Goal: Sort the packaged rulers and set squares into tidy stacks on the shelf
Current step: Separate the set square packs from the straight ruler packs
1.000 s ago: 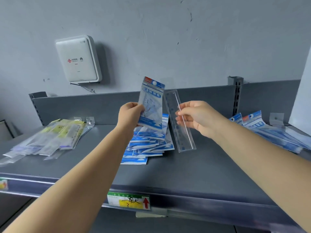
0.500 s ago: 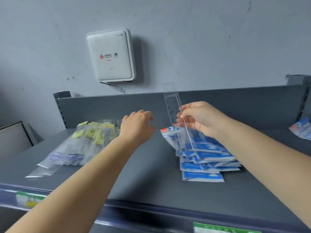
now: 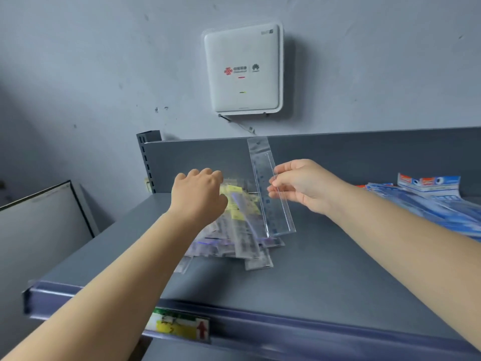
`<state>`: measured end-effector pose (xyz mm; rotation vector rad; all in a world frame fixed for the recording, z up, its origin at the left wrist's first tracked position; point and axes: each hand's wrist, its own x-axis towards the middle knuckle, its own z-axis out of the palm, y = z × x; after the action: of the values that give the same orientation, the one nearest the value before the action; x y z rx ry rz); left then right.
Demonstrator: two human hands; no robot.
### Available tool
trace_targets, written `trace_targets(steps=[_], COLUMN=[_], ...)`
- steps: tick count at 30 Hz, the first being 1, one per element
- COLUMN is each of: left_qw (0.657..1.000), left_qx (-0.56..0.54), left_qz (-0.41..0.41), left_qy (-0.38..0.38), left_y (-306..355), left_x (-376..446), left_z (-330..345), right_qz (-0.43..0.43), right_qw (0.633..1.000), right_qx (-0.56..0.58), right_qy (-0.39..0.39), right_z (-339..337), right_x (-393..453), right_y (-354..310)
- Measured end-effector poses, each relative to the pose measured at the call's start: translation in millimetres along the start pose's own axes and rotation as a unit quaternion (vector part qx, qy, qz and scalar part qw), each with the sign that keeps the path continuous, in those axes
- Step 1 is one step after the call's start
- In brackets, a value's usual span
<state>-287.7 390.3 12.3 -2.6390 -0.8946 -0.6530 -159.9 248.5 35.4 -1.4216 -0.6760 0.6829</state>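
- two bare forearms reaching forward over a grey metal shelf (image 3: 299,277), seen from head height looking down.
- right hand (image 3: 307,187) raised above the shelf, thumb and fingertips pinching a clear packaged ruler (image 3: 272,190) by its right long edge.
- ruler held nearly upright, top tilted slightly left, its clear hanging tab against the shelf's grey back panel (image 3: 364,155), lower end hanging just above the pile below.
- left hand (image 3: 199,195) palm down over the far end of a loose pile of clear ruler packs (image 3: 242,235), fingers curled downward; cannot tell whether the fingers grip a pack or only hover, since the fingertips are hidden behind the knuckles.
- pile lying in the middle of the shelf, packs fanned and overlapping, some with yellow labels at the far end and purple print nearer the front; blurred.
- stack of blue and white set square packs (image 3: 429,201) at the right end of the shelf, well apart from the ruler pile, red and blue header cards at the back.
- green, yellow and white price label (image 3: 179,327) with a red arrow on the shelf's front rail.
- white wall box (image 3: 243,69) with small logos fixed to the grey wall above the shelf, a thin cable trailing below it.
- dark-framed board (image 3: 39,225) leaning at the far left, beside the shelf.
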Motion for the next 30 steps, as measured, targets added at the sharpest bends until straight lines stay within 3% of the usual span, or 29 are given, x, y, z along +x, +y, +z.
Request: trace_targets(steps=[10,12,13,15,16,19,26,30], left_qw=[1.0,0.999,0.999,1.0,1.0,1.0,0.997,0.991], left_qx=[0.01,0.015,0.015,0.014,0.015,0.012,-0.004,-0.012], left_qz=[-0.017,-0.023,-0.025,-0.023,-0.018,0.002,0.072,0.123], left_qy=[0.018,0.017,0.015,0.012,0.012,0.019,0.037,0.048], left_y=[-58,-61,-62,-61,-58,-45,28,86], left_x=[-13,-16,-17,-19,-19,-18,-3,3], left_z=[4,5,5,5,5,4,-9,-22], right_qz=[-0.046,-0.034,-0.033,-0.079,-0.121,-0.208,-0.241,-0.22], right_qw=[0.998,0.996,0.975,0.876,0.833,0.763,0.596,0.558], right_qx=[0.037,-0.079,-0.221,-0.475,-0.539,-0.61,-0.759,-0.789], right_qy=[0.02,0.018,0.02,0.027,0.032,0.042,0.104,0.134], right_z=[75,82,84,81,78,62,-6,-57], right_x=[27,31,31,31,29,14,-23,-48], right_y=[-6,0,5,13,15,11,1,1])
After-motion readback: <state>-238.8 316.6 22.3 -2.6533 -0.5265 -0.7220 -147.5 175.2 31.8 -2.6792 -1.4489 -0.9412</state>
